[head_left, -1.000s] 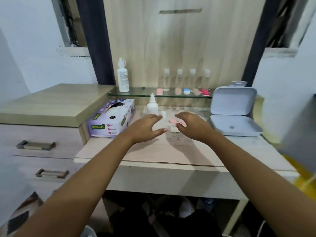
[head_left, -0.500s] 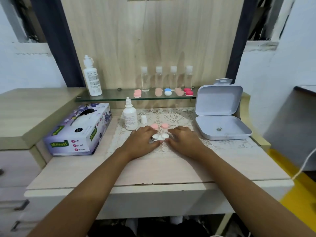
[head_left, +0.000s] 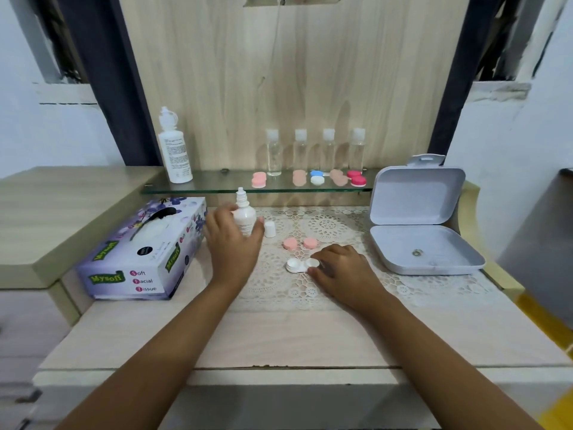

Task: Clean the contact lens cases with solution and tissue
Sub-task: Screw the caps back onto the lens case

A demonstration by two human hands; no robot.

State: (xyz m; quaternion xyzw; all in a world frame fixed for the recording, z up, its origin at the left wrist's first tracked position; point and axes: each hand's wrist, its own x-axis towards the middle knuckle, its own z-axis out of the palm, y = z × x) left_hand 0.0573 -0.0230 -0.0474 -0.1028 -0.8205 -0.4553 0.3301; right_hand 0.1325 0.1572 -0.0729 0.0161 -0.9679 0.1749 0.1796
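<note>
solution bottle (head_left: 245, 216), far left, is gripped by the curled left hand (head_left: 232, 245); right hand (head_left: 344, 270) pinches the white lens case (head_left: 300, 264), nearer.

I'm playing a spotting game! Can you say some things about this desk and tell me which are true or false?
1. The left hand is wrapped round the small bottle. True.
2. The small bottle has its cap on. False: the white cap stands beside it.
3. The grey box is closed. False: its lid stands open.
4. Two pink lids lie behind the white case. True.
5. The right hand is up in the air. False: it holds the white case's end.
</note>
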